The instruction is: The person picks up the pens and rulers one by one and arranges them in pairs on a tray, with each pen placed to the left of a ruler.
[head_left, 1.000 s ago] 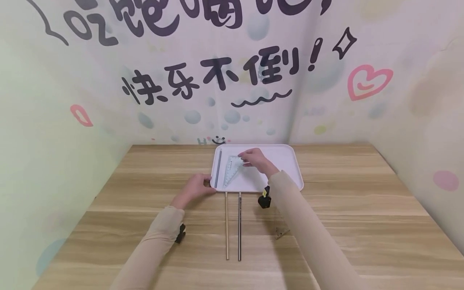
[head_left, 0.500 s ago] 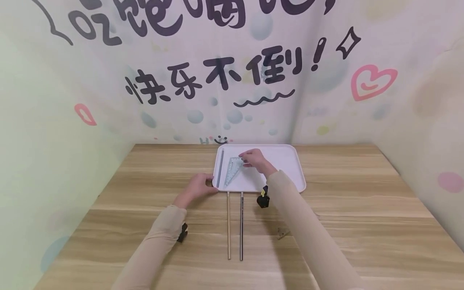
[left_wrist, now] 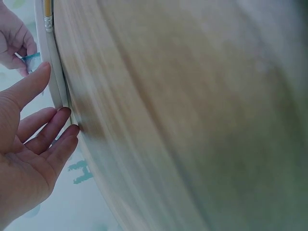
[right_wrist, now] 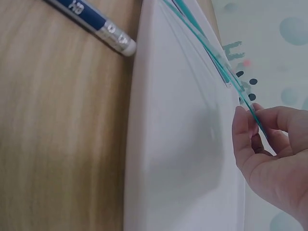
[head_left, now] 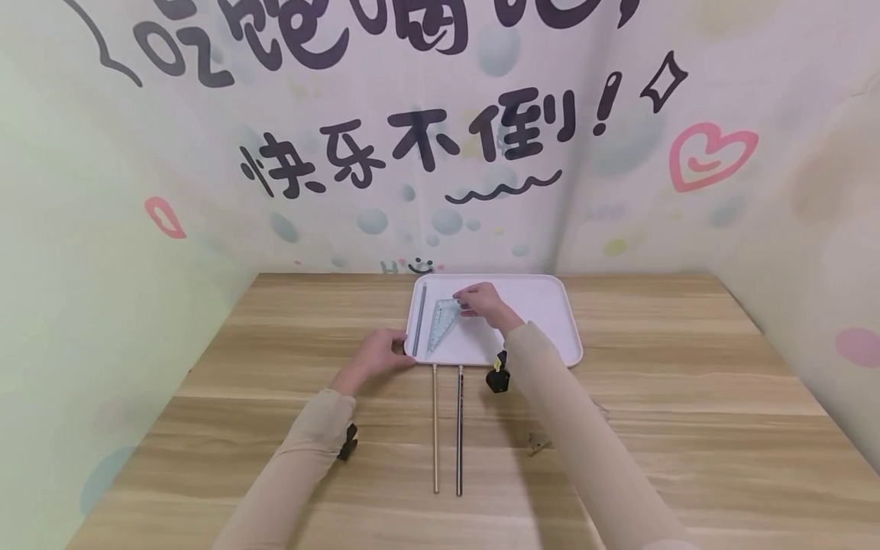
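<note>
My right hand (head_left: 484, 302) pinches a clear, blue-tinted set square (head_left: 443, 317) between thumb and fingers by its upper right part, over the white tray (head_left: 529, 321). In the right wrist view the set square (right_wrist: 211, 57) is tilted, its teal edge rising from the tray to the fingertips. Inside the tray's left side lies a grey pencil (head_left: 419, 321). My left hand (head_left: 378, 351) touches the tray's front left corner. The left wrist view shows its thumb (left_wrist: 36, 84) at the rim and the other fingers loosely extended against the side.
A yellowish pencil (head_left: 435, 431) and a dark pencil (head_left: 460, 431) lie side by side, their eraser ends at the tray's front edge. A small see-through piece (head_left: 538, 441) on the wooden table (head_left: 674, 367) is partly hidden by my right sleeve. A printed wall stands behind.
The head view has shifted slightly, so the scene sits a little further right. Both hands stay nearly where they were, the right still holding the set square.
</note>
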Action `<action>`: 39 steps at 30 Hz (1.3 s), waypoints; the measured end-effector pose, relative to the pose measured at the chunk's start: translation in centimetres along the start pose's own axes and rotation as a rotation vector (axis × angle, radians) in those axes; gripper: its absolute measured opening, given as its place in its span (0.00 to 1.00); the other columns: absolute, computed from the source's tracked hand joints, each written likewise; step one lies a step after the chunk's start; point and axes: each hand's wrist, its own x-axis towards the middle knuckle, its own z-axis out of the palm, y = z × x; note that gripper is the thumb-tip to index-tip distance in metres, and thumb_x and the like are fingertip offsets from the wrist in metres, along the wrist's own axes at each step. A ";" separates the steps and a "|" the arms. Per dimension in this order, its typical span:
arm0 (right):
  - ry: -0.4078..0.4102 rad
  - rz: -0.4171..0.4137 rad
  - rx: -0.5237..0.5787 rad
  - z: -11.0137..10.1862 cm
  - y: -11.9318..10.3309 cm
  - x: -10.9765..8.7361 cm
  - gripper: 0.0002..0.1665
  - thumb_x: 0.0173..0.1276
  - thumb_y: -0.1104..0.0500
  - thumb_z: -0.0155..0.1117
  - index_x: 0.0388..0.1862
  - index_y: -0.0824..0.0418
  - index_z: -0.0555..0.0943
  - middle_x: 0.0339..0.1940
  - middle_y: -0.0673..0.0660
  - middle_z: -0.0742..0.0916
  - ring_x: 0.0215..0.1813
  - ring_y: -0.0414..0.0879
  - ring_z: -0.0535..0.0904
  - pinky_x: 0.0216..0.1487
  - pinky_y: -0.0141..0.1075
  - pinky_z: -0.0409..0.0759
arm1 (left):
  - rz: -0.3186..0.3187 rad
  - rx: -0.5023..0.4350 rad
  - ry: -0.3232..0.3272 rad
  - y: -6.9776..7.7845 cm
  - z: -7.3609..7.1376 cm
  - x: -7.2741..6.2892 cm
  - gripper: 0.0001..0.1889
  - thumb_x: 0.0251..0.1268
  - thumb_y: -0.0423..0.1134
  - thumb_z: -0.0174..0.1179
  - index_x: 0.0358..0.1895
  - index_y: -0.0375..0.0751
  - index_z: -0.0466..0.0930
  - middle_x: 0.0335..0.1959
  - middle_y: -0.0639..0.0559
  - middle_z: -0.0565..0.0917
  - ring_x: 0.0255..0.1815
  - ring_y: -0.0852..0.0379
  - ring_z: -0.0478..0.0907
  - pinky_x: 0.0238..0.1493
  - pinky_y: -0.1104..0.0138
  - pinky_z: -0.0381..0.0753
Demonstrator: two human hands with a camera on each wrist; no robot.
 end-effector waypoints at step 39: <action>0.032 -0.043 -0.054 0.7 0.4 1.2 0.16 0.66 0.67 0.51 0.51 0.70 0.75 0.50 0.65 0.79 0.42 0.47 0.77 0.43 0.33 0.76 | -0.055 0.063 0.024 1.0 -0.1 -0.4 0.12 0.45 0.34 0.68 0.36 0.38 0.82 0.26 0.51 0.79 0.28 0.58 0.69 0.33 0.66 0.69</action>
